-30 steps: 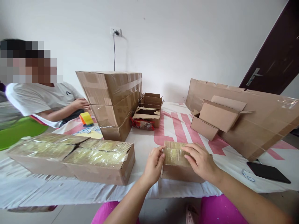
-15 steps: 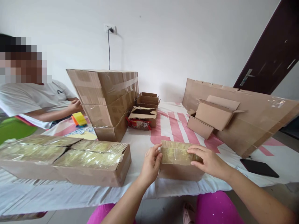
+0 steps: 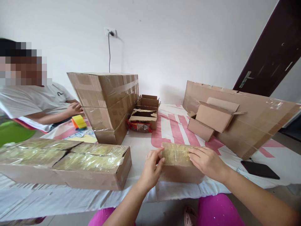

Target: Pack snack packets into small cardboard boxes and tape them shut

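Note:
A small cardboard box [image 3: 182, 173] sits near the table's front edge, its top filled with rows of clear yellowish plastic packs [image 3: 176, 157]. My left hand [image 3: 152, 166] is closed on its left end, thumb and forefinger at the top corner, the other fingers curled. Over the right side of the top, my right hand [image 3: 207, 161] lies with fingers stretched and pressed together; its thumb is hidden. To the left stand two similar filled boxes [image 3: 91, 179], end to end.
Behind the filled boxes rises a stack of taped cartons [image 3: 115, 110]. Open boxes [image 3: 143, 117] and a red packet [image 3: 139, 127] lie beside it. At right are an open carton [image 3: 213, 116], a large cardboard sheet [image 3: 254, 125] and a black phone [image 3: 260, 169]. A seated person [image 3: 42, 103] is at left.
My right hand's fingers have drawn together and slid slightly over the box top, the thumb going out of sight. My left hand and the box stay nearly in place.

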A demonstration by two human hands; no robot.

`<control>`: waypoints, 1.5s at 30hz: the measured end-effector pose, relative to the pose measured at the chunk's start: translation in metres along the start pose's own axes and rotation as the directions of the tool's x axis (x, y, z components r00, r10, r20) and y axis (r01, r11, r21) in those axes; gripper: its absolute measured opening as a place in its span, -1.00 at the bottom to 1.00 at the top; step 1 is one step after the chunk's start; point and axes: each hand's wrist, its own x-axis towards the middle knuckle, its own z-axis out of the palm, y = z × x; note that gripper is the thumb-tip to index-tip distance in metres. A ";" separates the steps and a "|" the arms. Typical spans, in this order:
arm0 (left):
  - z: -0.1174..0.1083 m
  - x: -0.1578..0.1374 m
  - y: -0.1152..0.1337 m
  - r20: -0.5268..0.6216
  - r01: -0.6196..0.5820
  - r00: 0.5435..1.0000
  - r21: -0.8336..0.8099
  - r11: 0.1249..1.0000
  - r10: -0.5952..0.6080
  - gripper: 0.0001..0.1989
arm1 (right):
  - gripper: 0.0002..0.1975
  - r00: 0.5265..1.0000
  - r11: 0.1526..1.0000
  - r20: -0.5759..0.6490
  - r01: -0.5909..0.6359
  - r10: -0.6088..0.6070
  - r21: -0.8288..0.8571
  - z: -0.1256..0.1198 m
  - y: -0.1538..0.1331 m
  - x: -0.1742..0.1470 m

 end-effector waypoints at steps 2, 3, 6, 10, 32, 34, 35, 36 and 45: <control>0.001 -0.001 0.003 0.055 -0.120 0.992 0.082 0.989 0.116 -0.67 | -0.78 0.999 0.998 0.004 0.051 -0.050 -0.028 0.002 0.002 0.000; 0.001 -0.001 0.004 0.080 -0.175 0.983 0.121 0.977 0.166 -0.69 | -0.77 0.998 0.997 0.024 0.067 -0.066 -0.038 0.004 0.005 0.000; 0.005 -0.001 0.003 0.103 -0.259 0.964 0.189 0.947 0.243 -0.72 | -0.77 0.993 0.998 0.108 0.045 -0.041 -0.034 0.006 0.012 0.002; 0.009 -0.001 -0.003 0.073 -0.277 0.961 0.188 0.942 0.268 -0.72 | -0.87 0.984 0.987 0.146 -0.115 0.098 0.112 0.002 0.017 0.006; 0.009 -0.003 -0.002 0.076 -0.276 0.961 0.196 0.941 0.266 -0.69 | -0.81 0.981 0.994 0.182 0.075 -0.061 -0.073 0.009 0.008 0.009; 0.008 -0.003 -0.001 0.081 -0.283 0.959 0.210 0.936 0.272 -0.72 | -0.83 0.977 0.993 0.209 0.064 -0.042 -0.101 0.013 0.010 0.011; 0.008 -0.003 -0.001 0.085 -0.284 0.959 0.218 0.934 0.272 -0.73 | -0.84 0.975 0.994 0.221 0.044 -0.020 -0.103 0.013 0.012 0.012; 0.008 -0.002 0.000 0.089 -0.284 0.958 0.226 0.932 0.271 -0.73 | -0.84 0.972 0.996 0.233 0.008 0.014 -0.092 0.012 0.014 0.012; 0.007 -0.001 0.002 0.108 -0.273 0.961 0.227 0.935 0.254 -0.74 | -0.92 0.912 0.959 0.361 -0.254 0.196 0.122 -0.005 0.015 0.017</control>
